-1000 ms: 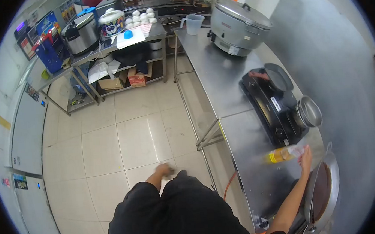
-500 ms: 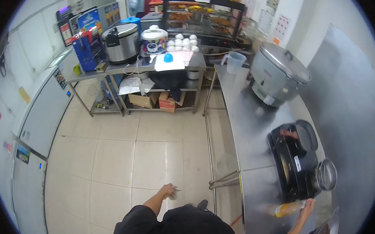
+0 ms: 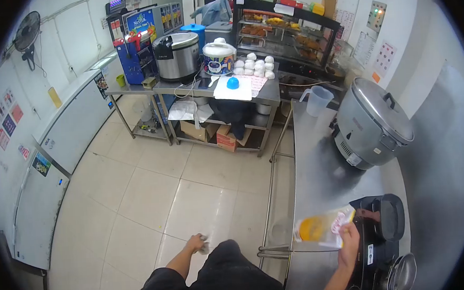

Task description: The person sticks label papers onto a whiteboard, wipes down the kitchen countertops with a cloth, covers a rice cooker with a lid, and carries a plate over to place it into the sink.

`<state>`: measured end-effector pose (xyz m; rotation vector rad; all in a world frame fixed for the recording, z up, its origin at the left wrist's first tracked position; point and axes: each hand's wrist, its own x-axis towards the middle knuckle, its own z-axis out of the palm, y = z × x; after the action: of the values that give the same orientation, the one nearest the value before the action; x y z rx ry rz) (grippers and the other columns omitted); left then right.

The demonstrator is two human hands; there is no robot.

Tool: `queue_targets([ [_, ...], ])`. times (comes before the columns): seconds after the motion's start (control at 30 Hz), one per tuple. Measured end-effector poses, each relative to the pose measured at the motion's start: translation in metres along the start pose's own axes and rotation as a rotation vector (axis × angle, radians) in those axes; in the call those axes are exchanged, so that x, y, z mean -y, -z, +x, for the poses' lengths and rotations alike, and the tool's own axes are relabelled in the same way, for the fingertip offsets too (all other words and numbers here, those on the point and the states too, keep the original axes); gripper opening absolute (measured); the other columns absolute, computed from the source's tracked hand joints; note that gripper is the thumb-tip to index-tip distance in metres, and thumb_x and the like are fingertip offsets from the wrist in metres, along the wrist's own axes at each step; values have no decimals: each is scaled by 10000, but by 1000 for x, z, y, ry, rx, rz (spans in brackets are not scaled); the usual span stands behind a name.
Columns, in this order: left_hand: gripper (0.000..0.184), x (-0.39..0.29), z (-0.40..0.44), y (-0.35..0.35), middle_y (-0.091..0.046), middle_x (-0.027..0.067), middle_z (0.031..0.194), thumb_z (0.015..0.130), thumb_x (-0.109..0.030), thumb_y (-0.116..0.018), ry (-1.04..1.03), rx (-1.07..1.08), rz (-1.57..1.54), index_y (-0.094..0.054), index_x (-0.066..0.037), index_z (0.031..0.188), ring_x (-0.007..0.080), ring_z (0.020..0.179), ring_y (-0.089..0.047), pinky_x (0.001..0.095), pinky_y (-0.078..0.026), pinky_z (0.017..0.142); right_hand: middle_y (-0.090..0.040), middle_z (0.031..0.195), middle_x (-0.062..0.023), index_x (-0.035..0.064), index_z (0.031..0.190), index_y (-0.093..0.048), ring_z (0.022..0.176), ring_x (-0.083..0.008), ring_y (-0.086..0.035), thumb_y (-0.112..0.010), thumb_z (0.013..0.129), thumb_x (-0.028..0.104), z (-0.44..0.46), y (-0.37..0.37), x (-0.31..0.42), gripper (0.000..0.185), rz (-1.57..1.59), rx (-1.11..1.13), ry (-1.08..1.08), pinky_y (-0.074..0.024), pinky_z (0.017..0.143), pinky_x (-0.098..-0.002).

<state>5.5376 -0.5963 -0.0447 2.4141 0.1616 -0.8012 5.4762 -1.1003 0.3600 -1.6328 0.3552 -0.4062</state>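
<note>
My right hand (image 3: 349,240) is closed on one end of a clear plastic bag (image 3: 325,228) with yellow-orange contents, held above the steel table (image 3: 319,182) at the right. Close beside that hand is a black gas stove (image 3: 373,242), bearing a dark square pan (image 3: 392,217). My left hand (image 3: 196,244) hangs low over the tiled floor, its fingers closed around a small greyish cloth-like item (image 3: 204,249).
A large rice cooker (image 3: 368,120) and a plastic jug (image 3: 318,100) stand on the right table. Ahead, another table (image 3: 268,92) holds cookers and wrapped white balls (image 3: 254,66). Metal bowls (image 3: 402,274) sit beside the stove. White freezers (image 3: 76,122) line the left wall.
The view has lifted and moved forward, showing more of the far tables. My right hand has carried the bag forward along the right table, to beside the stove. My left hand still swings low.
</note>
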Motion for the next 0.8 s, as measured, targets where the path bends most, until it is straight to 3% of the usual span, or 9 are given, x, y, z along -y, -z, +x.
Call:
queue_targets([
  [0.1, 493, 64, -2, -3, -506, 183, 1320, 763, -302, -643, -18, -14, 157, -581, -129, 1220, 347, 1163, -527, 407, -458, 947, -543, 817, 4, 34, 818, -560, 832, -90, -495, -550, 806, 32, 67, -56, 8, 16, -57, 202, -53, -377, 770, -225],
  [0.17, 507, 72, -16, 4, -525, 187, 1300, 813, -355, -586, 424, -88, -265, -559, -105, 1253, 354, 1176, -521, 407, -443, 965, -554, 814, 0, 35, 824, -574, 842, -88, -501, -550, 812, 46, 114, -97, -1, 29, -16, 351, -34, -371, 780, -219],
  [0.23, 576, 76, -24, 5, -583, 232, 1202, 825, -423, -547, 504, -152, -251, -550, -21, 1237, 371, 1132, -555, 405, -453, 950, -567, 830, -2, 44, 834, -581, 835, -91, -508, -548, 815, 51, 163, -135, -21, 39, -31, 472, -43, -377, 782, -218],
  [0.3, 634, 124, 0, -25, -610, 265, 1132, 820, -446, -538, 533, -165, -307, -541, 57, 1206, 383, 1086, -584, 413, -464, 933, -575, 842, -1, 47, 839, -583, 829, -92, -511, -539, 819, 49, 203, -180, -35, 49, -31, 571, -80, -385, 777, -222],
  [0.43, 590, 102, 40, 14, -614, 277, 1117, 819, -411, -531, 616, 61, -374, -571, 70, 1159, 367, 1061, -604, 404, -486, 873, -579, 845, 2, 48, 856, -593, 813, -93, -514, -509, 828, 56, 282, -252, -136, 89, -25, 599, -201, -404, 744, -231],
  [0.53, 527, 53, 88, 80, -636, 268, 1060, 823, -372, -526, 457, -27, -477, -595, 66, 1107, 352, 1006, -625, 400, -494, 837, -578, 835, 5, 62, 877, -601, 801, -93, -514, -461, 833, 59, 334, -308, -204, 146, -228, 586, -86, -407, 716, -227],
  [0.6, 486, 51, 130, 121, -653, 245, 1004, 830, -354, -515, 378, -18, -474, -602, 66, 1059, 321, 930, -645, 396, -505, 802, -577, 828, 5, 64, 883, -598, 785, -95, -514, -451, 836, 59, 369, -343, -224, 155, -229, 583, -127, -413, 707, -233],
  [0.7, 307, 31, 189, 193, -650, 142, 896, 844, -219, -564, 250, -163, -476, -582, -6, 1064, 224, 820, -647, 348, -524, 665, -588, 810, -3, 62, 891, -590, 754, -99, -531, -452, 843, 66, 434, -390, -255, 147, -186, 517, -11, -432, 682, -249],
  [0.8, 295, -21, 212, 273, -650, 144, 902, 840, -138, -537, 204, -361, -551, -553, 9, 1095, 237, 826, -648, 347, -528, 691, -615, 807, -29, 44, 872, -595, 781, -128, -574, -450, 833, 62, 506, -431, -299, 150, -211, 448, -79, -449, 713, -272],
])
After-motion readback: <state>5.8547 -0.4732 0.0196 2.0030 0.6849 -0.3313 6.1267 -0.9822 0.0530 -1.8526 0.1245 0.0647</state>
